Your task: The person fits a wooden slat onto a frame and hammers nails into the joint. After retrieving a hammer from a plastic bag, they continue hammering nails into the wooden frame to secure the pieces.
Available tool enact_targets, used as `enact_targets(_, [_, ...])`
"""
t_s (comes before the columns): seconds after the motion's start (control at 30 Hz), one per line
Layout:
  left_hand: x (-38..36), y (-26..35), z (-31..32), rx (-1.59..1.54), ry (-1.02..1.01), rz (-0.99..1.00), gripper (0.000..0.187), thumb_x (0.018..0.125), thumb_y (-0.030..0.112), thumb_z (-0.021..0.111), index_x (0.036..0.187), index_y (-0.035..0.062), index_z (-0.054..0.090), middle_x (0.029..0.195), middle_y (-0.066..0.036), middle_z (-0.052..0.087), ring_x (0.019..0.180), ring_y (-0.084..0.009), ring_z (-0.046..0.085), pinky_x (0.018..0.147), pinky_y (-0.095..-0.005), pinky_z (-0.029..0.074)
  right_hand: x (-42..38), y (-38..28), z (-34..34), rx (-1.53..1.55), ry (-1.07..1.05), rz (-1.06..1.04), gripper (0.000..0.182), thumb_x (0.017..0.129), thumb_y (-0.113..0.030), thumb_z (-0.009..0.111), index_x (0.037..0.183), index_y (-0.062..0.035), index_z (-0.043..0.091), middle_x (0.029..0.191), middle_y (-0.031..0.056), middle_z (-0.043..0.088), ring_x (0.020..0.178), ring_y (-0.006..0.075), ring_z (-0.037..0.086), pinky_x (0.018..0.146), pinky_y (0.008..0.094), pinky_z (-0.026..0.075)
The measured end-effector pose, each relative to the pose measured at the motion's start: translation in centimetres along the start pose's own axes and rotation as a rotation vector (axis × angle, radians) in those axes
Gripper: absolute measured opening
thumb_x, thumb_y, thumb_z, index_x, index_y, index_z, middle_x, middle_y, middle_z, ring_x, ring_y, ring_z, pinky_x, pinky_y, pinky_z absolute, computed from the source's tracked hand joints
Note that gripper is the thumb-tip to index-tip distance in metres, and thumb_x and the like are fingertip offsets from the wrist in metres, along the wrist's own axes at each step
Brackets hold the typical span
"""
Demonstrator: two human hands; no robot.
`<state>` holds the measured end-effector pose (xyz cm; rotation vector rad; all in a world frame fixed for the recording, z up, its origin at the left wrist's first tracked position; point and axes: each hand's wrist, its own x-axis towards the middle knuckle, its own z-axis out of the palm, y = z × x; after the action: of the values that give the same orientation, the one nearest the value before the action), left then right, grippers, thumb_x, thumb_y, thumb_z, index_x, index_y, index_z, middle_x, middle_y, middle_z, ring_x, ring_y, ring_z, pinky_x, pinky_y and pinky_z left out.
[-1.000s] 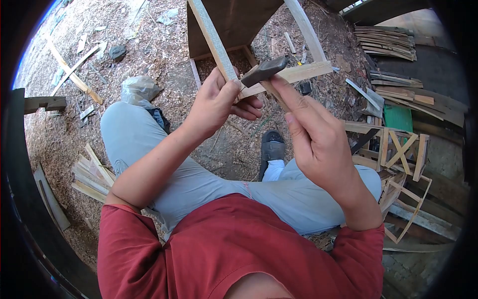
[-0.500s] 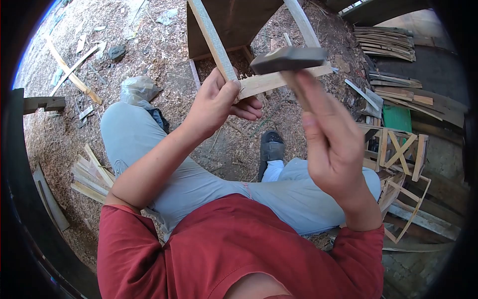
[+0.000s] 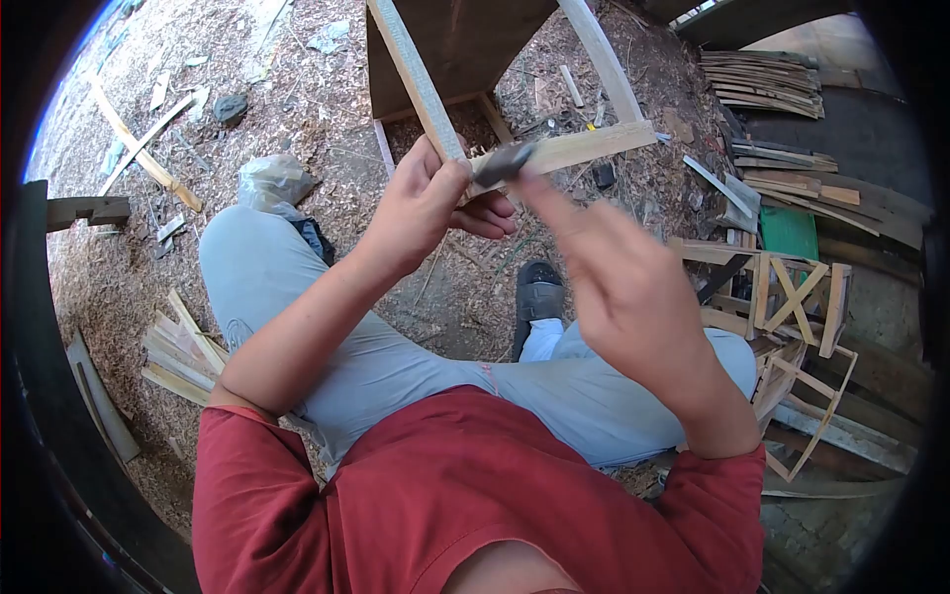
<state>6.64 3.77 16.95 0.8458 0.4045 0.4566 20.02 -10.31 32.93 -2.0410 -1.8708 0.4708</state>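
At the upper middle, my left hand grips a corner of a wooden frame, where a long slat meets a crosspiece. Its thumb lies on the joint and some fingers show below. My right hand is closed round a hammer, whose dark head is blurred and lies at the corner beside my left thumb. The hammer's handle is mostly hidden by the hand. Another slat runs up from the crosspiece's far end.
A dark brown board stands beyond the frame. Small wooden frames and stacked slats lie at the right. On the shavings-covered ground are a plastic bag, crossed slats and a slat pile.
The hammer has come down and left from above the crosspiece to the corner, with my right hand following. The frame and my left hand have shifted slightly.
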Motion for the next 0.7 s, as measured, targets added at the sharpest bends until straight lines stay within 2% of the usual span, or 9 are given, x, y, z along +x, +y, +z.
enact_targets(0.03, [-0.2,0.0,0.1,-0.001,0.026,-0.026,0.027,0.108,0.016,0.04,0.122,-0.0052,0.034,0.095,-0.026,0.068,0.079,-0.0346,0.075,0.069,-0.0421,0.067,0.0,-0.4,-0.2,-0.108,-0.289,0.172,0.052,0.096,0.006,0.055,0.147,-0.0019,0.056,0.11,0.0178,0.071,0.083,0.0236,0.068,0.076,0.0328,0.053])
enact_targets(0.07, [-0.2,0.1,0.1,-0.004,0.051,-0.051,0.026,0.108,0.016,0.04,0.122,-0.0053,0.034,0.095,-0.026,0.068,0.079,-0.0347,0.075,0.069,-0.042,0.067,0.2,-0.5,-0.4,-0.042,-0.309,0.223,0.05,0.097,0.005,0.055,0.147,0.0017,0.055,0.127,0.0191,0.069,0.096,0.0251,0.07,0.086,0.0324,0.054])
enact_targets(0.1, [-0.1,0.2,0.0,-0.005,0.052,-0.049,0.026,0.108,0.016,0.04,0.122,-0.0053,0.034,0.095,-0.026,0.068,0.079,-0.0347,0.075,0.069,-0.042,0.067,0.1,-0.3,-0.5,-0.043,-0.309,0.222,0.05,0.097,0.005,0.055,0.147,0.0017,0.055,0.127,0.0191,0.069,0.096,0.0251,0.07,0.086,0.0324,0.054])
enact_targets(0.17, [-0.1,0.5,-0.1,-0.02,0.019,-0.048,0.026,0.108,0.017,0.041,0.121,-0.0041,0.034,0.094,-0.026,0.068,0.079,-0.0352,0.075,0.069,-0.0424,0.067,-0.2,0.3,-0.8,0.108,0.076,-0.048,0.051,0.097,0.004,0.056,0.147,0.0015,0.054,0.127,0.0206,0.069,0.1,0.0264,0.071,0.09,0.0328,0.054])
enact_targets(0.3, [-0.2,0.2,0.3,0.001,0.043,-0.068,0.025,0.108,0.017,0.042,0.12,-0.0027,0.033,0.095,-0.027,0.068,0.079,-0.0357,0.075,0.067,-0.0436,0.067,0.0,0.2,-1.3,0.117,0.194,-0.061,0.05,0.097,0.005,0.055,0.147,0.002,0.054,0.132,0.0219,0.067,0.108,0.0276,0.07,0.096,0.0331,0.052])
enact_targets(0.4, [-0.3,0.0,0.2,0.012,0.025,-0.078,0.025,0.108,0.017,0.042,0.12,-0.003,0.033,0.096,-0.026,0.068,0.078,-0.035,0.075,0.067,-0.043,0.067,0.0,0.7,-0.4,0.09,0.124,-0.015,0.052,0.097,0.007,0.054,0.148,-0.0013,0.054,0.113,0.0188,0.071,0.091,0.0246,0.069,0.084,0.0316,0.053])
enact_targets(0.47, [-0.2,-0.3,0.1,0.002,0.038,-0.07,0.025,0.108,0.017,0.043,0.119,-0.0032,0.033,0.096,-0.026,0.067,0.078,-0.0344,0.075,0.067,-0.0428,0.068,-0.1,0.4,0.0,0.078,0.005,0.037,0.056,0.096,0.007,0.055,0.15,-0.0063,0.054,0.088,0.0132,0.062,0.072,0.0221,0.058,0.069,0.0312,0.048])
enact_targets(0.63, [-0.2,-0.3,0.3,-0.004,0.048,-0.038,0.026,0.107,0.017,0.043,0.119,-0.0038,0.033,0.097,-0.024,0.066,0.079,-0.0323,0.075,0.067,-0.0425,0.068,-0.2,0.5,0.7,0.109,0.055,0.019,0.059,0.094,0.007,0.055,0.151,-0.0095,0.054,0.078,0.0103,0.05,0.064,0.0217,0.047,0.061,0.0322,0.042])
enact_targets(0.7, [-0.4,-0.3,0.6,0.05,0.088,-0.049,0.043,0.107,0.028,0.046,0.136,-0.0021,0.042,0.106,-0.017,0.066,0.082,-0.022,0.074,0.068,-0.0366,0.068,-0.1,0.6,0.9,0.097,0.042,0.02,0.059,0.094,0.008,0.055,0.151,-0.0091,0.054,0.078,0.0107,0.051,0.065,0.0215,0.048,0.061,0.0319,0.043])
